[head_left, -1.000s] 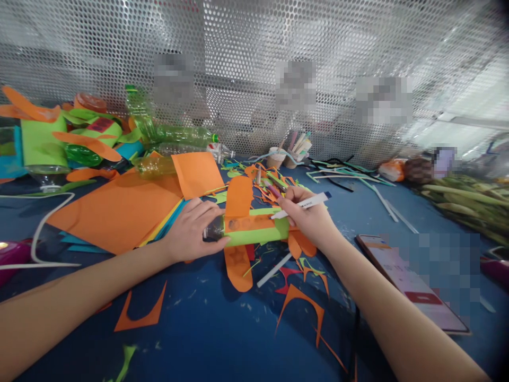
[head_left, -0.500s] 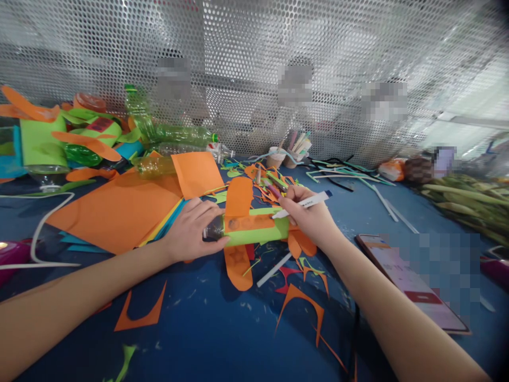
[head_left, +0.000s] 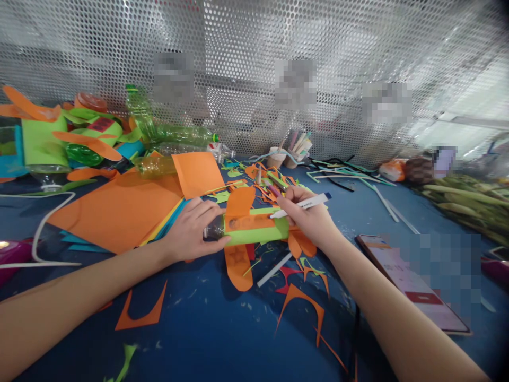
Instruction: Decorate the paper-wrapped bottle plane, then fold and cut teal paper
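The left hand (head_left: 194, 228) curls, thumb and fingers parted, around the dark end of the bottle (head_left: 254, 235), lying at the centre of the frame, while the right hand (head_left: 313, 224) pinches a marker (head_left: 309, 203), tip at the orange strip (head_left: 252, 220). Clean marks call for a firm left hold (round bottles roll) and light, even pressure.

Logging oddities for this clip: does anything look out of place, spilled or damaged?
No spill or breakage stands out. Cut orange scraps lie loose on the blue table near the green-wrapped bottle, untidy rather than odd.
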### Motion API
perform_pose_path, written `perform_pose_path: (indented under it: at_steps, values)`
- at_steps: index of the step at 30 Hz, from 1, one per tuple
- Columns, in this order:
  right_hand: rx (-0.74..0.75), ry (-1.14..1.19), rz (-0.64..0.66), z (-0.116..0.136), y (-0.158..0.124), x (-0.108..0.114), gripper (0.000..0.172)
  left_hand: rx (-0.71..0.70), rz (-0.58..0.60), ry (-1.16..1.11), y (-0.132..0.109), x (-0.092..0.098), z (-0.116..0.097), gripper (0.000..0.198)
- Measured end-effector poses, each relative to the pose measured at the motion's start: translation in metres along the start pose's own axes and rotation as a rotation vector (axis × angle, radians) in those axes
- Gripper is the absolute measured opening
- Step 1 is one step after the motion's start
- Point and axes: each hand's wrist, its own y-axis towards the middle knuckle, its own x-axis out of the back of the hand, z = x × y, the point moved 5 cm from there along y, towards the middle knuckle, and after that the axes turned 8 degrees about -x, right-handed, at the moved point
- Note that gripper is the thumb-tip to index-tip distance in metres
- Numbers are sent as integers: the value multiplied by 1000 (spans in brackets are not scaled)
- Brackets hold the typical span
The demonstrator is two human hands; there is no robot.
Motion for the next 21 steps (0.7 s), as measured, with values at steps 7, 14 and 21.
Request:
perform_pose_path:
  at_steps: [7,14,21]
  values:
    - [0,-10,11,4,-1,-2,31,25,-18,8,-2,-2,1,40]
    - [20,-23,60,6,-1,-5,30,20,-15,-2,-1,-2,1,39]
    - [-1,-44,69,5,-1,-6,32,8,-24,8,-1,-1,1,38]
